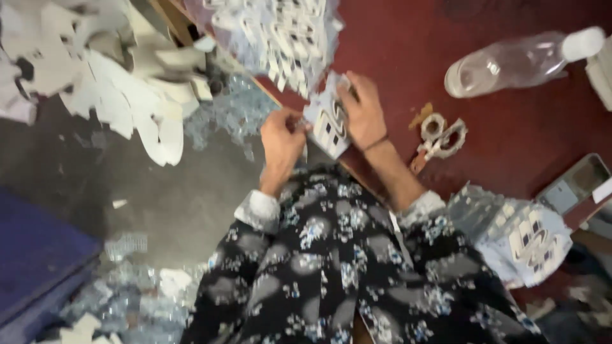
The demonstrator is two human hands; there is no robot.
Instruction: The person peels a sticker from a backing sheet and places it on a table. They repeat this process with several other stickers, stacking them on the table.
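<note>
Gripping a white patterned packet point(330, 120), both hands point(363, 108) work above the red table point(510, 140).

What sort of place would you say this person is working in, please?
Probably a small packing or card-cutting workshop. Both hands hold a small printed card pack over a dark red table, with scissors, heaps of similar packs and white paper offcuts around.

My garment: black fabric printed all over with grey-white leaf and flower shapes and small blue flecks. Both sleeves are pushed up the forearm, pale lining showing at the folded cuffs. My right hand point(363, 111), nearer the scissors point(440, 141), has a thin dark band at the wrist. My left hand point(280, 141), farther from them, is bare.
</note>
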